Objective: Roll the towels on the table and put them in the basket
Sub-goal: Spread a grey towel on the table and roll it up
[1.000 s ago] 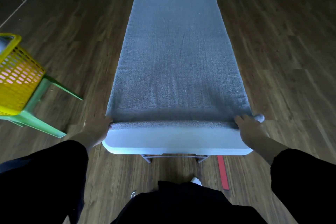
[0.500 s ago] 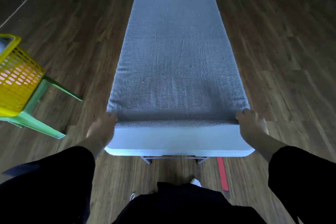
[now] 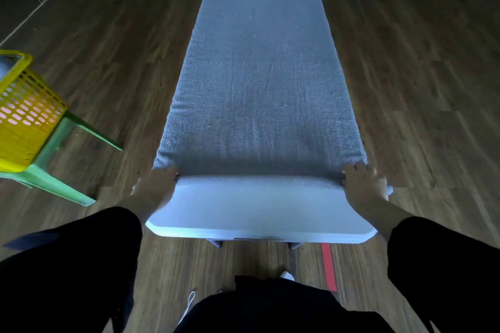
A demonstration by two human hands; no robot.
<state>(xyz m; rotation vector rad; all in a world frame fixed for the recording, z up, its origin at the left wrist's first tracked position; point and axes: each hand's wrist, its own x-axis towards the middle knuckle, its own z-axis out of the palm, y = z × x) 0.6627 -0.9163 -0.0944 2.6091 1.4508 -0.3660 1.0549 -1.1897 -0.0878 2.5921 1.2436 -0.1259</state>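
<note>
1. The dark wooden plank floor fills the frame all round your work.
2. Your long white rectangular table runs up the centre of the frame, with a bare strip showing at its near end.
3. The grey-blue terry towel lies flat along the table, covering it from the far end at the top of the frame down to your hands. Its near edge is turned into a thin, tight roll lying straight across the table's width, just above the bare strip.
4. Your black sleeves come in from the lower corners of the frame.
5. The yellow perforated plastic basket sits at the left edge of the frame, well apart from the table, on top of a light green plastic stool. Something pale grey shows at its upper corner, too cropped for me to name.
6. Your left hand is at the left end of the roll, fingers closed over the towel's corner and clasping it.
7. Your right hand is at the right end, knuckles up, fingers curled over the top of the roll and grasping it.
8. A red strip of tape lies on the floor below the table's near right corner.
9. The toe of a white shoe peeks out at bottom centre.
</note>
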